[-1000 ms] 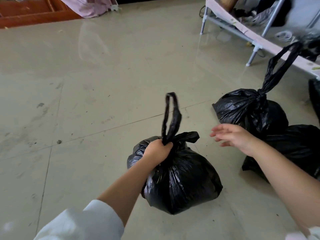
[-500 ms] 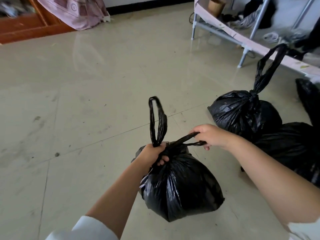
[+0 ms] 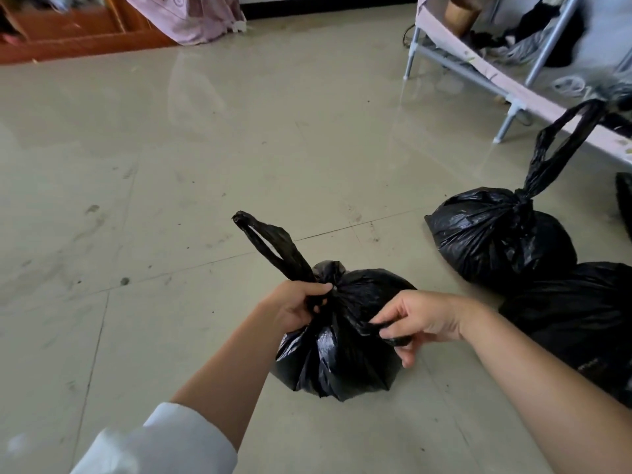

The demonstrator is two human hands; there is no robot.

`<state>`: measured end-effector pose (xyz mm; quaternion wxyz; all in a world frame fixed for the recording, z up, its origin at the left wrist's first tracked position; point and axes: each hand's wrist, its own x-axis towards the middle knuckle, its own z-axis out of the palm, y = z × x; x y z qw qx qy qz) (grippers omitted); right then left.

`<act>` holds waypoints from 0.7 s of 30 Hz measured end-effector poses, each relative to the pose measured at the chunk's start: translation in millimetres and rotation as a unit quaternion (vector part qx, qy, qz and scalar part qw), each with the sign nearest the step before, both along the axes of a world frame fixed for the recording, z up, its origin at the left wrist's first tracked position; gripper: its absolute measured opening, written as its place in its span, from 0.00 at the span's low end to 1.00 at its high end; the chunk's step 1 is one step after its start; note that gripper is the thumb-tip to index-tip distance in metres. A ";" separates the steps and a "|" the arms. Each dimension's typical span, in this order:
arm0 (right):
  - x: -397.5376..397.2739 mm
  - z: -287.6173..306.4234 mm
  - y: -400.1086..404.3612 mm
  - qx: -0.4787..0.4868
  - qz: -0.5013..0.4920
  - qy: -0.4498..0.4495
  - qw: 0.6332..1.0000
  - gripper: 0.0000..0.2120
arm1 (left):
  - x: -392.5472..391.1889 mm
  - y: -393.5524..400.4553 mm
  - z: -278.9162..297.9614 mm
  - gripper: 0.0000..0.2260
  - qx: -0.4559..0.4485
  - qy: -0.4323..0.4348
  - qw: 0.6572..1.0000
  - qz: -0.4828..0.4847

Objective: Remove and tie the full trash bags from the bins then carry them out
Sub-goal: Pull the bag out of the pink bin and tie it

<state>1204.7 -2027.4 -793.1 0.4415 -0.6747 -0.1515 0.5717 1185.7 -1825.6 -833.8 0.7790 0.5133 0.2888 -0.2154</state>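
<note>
A full black trash bag sits on the tiled floor in front of me. My left hand is shut on its gathered neck, at the base of one handle loop that sticks up and leans left. My right hand pinches the bag's other handle strip and holds it low across the bag's right side. To the right, a second black bag stands tied, its long handle rising up. A third black bag lies behind my right forearm, partly hidden.
A metal-legged rack with clothes and a wooden cup stands at the back right. A wooden bed frame with a pink sheet lies at the back left. Another black bag's edge shows at the far right.
My right hand reached in, took the bag's right handle strip and pulled it down toward me. The upright loop in my left hand now leans left. The view has tilted up slightly.
</note>
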 end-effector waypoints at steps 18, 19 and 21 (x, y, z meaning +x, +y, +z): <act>18.8 -12.3 9.3 -0.130 0.117 -0.317 0.932 0.38 | -2.0 -1.4 10.6 0.26 0.131 -0.145 0.911 -0.364; 17.0 -16.1 9.9 -0.142 0.118 -0.292 0.939 0.35 | -2.3 -1.4 11.1 0.27 0.133 -0.149 0.909 -0.367; 13.3 -21.1 9.1 -0.174 0.097 -0.267 0.943 0.23 | -3.5 0.2 10.8 0.27 0.131 -0.158 0.910 -0.361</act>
